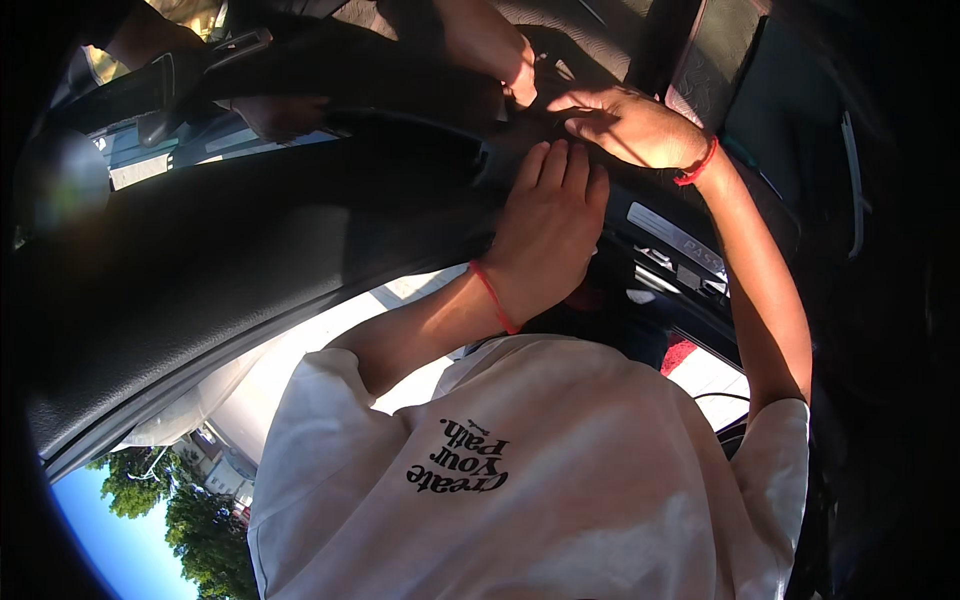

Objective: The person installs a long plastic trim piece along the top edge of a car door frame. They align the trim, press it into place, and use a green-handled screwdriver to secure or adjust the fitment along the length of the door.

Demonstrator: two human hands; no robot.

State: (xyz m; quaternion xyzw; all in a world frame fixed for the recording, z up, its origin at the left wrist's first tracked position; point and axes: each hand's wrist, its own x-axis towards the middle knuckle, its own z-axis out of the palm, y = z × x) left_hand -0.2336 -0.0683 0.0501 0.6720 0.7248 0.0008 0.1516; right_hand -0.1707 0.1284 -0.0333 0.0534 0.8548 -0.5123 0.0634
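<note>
My left hand (555, 225), with a red string at the wrist, lies palm down on a black trim piece (490, 150). Its fingers are straight and side by side; the thumb is hidden. Just beyond it, my right hand (640, 125) reaches leftward over the dark trim with fingers stretched out, also wearing a red string. Nothing shows in its grasp, though shadow hides what the fingertips touch. Close to those fingertips is another person's hand (515, 70), bent down toward the same dark area; whatever it touches is too dark to make out.
A long black car panel (250, 220) stretches left from my left hand. Beside my right forearm sits a silver plate (675, 235) with metal fittings (660, 265). More of another person's arm (150, 40) shows at upper left. Bright pavement (410, 290) lies below the panel.
</note>
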